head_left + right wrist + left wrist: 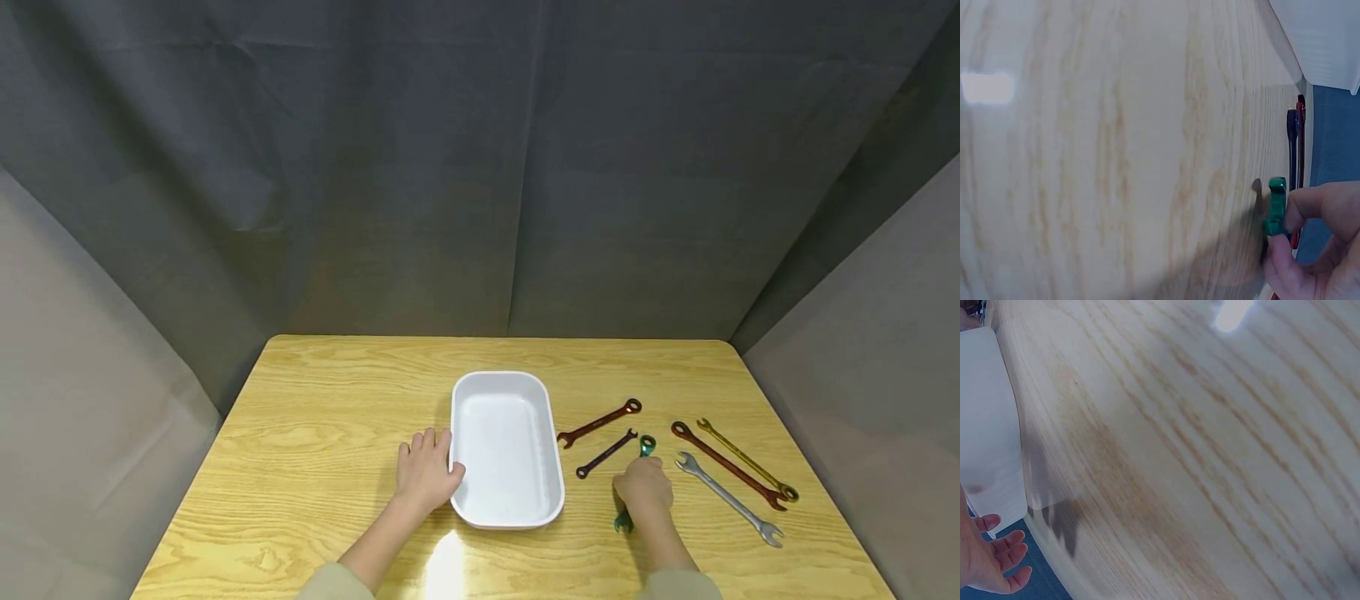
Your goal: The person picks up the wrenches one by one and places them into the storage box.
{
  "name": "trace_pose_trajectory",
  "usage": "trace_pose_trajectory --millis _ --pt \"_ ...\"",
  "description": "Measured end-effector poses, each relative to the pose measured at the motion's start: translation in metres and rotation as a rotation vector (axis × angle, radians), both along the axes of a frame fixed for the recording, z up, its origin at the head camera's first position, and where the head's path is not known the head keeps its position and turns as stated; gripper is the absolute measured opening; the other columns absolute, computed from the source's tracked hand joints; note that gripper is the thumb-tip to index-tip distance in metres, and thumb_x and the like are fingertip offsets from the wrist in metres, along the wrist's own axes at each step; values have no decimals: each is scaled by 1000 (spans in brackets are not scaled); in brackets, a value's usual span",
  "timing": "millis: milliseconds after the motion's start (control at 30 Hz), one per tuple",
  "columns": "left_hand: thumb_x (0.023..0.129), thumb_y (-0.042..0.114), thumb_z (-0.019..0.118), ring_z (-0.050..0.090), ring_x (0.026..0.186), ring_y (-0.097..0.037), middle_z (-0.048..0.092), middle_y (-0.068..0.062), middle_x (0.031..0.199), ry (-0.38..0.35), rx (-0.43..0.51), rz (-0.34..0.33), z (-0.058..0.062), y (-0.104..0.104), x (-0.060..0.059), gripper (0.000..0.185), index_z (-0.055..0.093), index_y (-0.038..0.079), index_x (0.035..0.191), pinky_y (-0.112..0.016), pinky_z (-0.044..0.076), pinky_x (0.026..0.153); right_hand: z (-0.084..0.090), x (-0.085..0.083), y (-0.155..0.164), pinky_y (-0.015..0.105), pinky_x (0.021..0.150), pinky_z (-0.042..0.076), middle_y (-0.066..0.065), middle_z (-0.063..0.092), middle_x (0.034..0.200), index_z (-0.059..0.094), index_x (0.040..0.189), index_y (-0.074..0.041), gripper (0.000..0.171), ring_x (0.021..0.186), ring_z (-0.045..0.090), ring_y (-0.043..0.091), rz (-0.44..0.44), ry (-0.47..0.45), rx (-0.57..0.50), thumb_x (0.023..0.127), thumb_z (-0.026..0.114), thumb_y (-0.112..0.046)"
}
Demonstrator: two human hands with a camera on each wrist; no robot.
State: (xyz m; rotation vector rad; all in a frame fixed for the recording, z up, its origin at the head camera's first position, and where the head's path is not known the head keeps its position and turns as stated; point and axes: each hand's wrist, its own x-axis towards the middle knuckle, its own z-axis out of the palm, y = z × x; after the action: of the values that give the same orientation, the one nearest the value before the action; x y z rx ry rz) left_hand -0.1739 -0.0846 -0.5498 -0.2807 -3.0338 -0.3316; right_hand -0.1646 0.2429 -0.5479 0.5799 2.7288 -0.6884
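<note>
Green wrench (1279,204) pinched in my right hand (647,486), five wrenches (727,497) beside it yet unheld; left hand (426,472) spread at tray (504,450).

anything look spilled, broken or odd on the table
Nothing stands out. The white tray sits upright, the wrenches lying to its right show no visible damage, and the bright patch on the table looks like glare.

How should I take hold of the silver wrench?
The silver wrench is probably best taken mid-shaft: it lies flat, slim between wider open ends. Come from above, on the near side, since a red wrench lies just beyond.
</note>
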Motion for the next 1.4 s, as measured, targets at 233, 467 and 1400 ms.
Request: trace_pose_trajectory --millis 233,467,1400 --pt "80 39 50 47 96 -28 53 -13 111 -2 2 -2 0 0 0 50 51 10 121 -44 35 77 4 1 2 28 42 41 18 40 69 32 88 17 40 51 50 24 44 7 5 82 53 -16" --pt "80 39 49 47 94 -27 53 -12 110 -1 -4 0 -1 0 0 50 51 11 121 -43 35 76 10 1 2 28 41 39 17 41 67 32 93 21 48 49 50 22 57 18 26 84 56 -19" --pt "78 37 50 45 88 -25 52 -9 101 5 9 10 -1 2 -1 46 53 11 116 -40 33 72 55 -4 -25 22 34 30 3 42 46 17 121 33 78 38 42 13 160 147 -20 82 60 -20"
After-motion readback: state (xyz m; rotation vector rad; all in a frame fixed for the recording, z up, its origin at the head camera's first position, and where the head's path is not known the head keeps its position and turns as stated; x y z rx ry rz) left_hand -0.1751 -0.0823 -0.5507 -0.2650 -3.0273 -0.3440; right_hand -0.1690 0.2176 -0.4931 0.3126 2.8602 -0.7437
